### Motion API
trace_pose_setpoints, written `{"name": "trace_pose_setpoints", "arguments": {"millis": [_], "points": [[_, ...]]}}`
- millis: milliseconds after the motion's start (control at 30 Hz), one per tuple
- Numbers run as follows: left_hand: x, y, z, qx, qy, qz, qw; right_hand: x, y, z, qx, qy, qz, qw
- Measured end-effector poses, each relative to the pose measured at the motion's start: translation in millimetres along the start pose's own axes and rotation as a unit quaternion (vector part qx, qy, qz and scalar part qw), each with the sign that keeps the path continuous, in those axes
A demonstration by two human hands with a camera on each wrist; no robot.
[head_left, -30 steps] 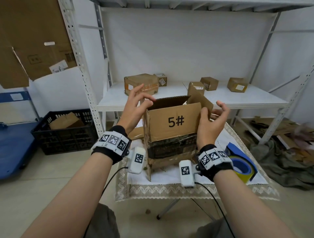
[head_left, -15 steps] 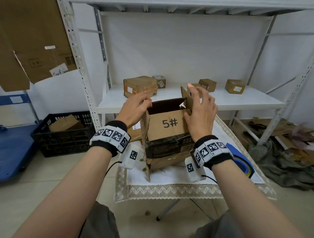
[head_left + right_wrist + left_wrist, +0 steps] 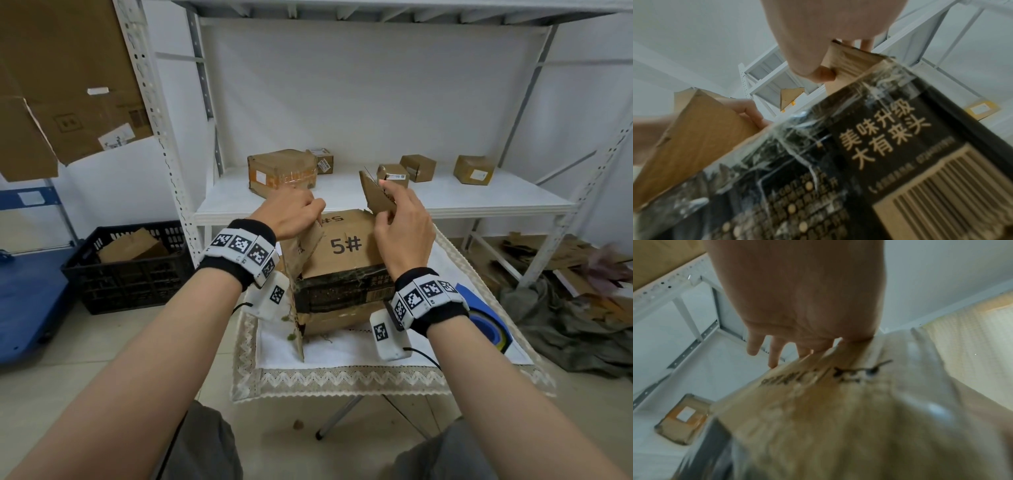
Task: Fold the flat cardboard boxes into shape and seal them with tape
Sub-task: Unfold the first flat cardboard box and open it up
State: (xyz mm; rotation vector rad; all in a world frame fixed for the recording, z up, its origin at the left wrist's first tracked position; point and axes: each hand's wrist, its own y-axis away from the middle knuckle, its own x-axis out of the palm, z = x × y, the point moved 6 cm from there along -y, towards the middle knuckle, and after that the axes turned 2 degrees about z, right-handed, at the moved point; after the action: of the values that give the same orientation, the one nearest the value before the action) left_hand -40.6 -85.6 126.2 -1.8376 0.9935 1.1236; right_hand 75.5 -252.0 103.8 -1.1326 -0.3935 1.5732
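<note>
A brown cardboard box marked "5#" stands on the small cloth-covered table. Its two long top flaps lie folded down. My left hand grips the left side flap, which is tilted inward. In the left wrist view my fingers reach over that flap's edge. My right hand pinches the right side flap, which stands up. The right wrist view shows the thumb on that flap, above the box's black printed side. A blue and yellow tape roll lies right of the box.
Behind the table, a white metal shelf holds several small sealed boxes. A black crate with cardboard and a blue cart stand on the floor at left. Cardboard scraps and cloth lie on the floor at right.
The near flap marked "5#" has gone from upright to lying flat on the box top. My left hand has taken the left side flap, and my right hand now holds the right side flap.
</note>
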Motion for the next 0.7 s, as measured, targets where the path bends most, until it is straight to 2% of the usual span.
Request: {"name": "trace_pose_setpoints", "arguments": {"millis": [100,233,300,367,500,600,667,700], "points": [[14.2,1.6,-7.6,0.003,0.032,0.008,0.999,2.4,1.6,-3.1,0.003,0.003,0.014,1.0],[55.1,5.5,-7.9,-0.022,0.017,0.066,0.997,16.8,7.1,-1.0,0.009,-0.022,0.089,0.996],[59.6,5.2,-4.1,-0.022,0.043,0.044,0.998,25.1,13.9,-2.2,0.022,-0.04,0.129,0.991],[55.0,5.8,-3.6,-0.005,0.076,0.035,0.996,28.6,19.6,-5.3,0.028,-0.029,0.147,0.988],[51.2,10.1,-18.8,0.058,0.069,0.078,0.993,32.2,14.1,-13.5,0.051,0.006,0.166,0.985],[65.7,12.8,-29.9,0.054,-0.008,0.157,0.986,24.4,10.8,-18.9,0.095,-0.004,0.121,0.988],[73.7,11.6,-25.1,0.028,-0.057,0.173,0.983,11.4,14.6,-37.2,0.191,-0.061,0.042,0.979],[76.0,10.1,-20.8,0.019,-0.059,0.17,0.984,11.2,19.5,-55.4,0.263,-0.1,0.015,0.96]]}}
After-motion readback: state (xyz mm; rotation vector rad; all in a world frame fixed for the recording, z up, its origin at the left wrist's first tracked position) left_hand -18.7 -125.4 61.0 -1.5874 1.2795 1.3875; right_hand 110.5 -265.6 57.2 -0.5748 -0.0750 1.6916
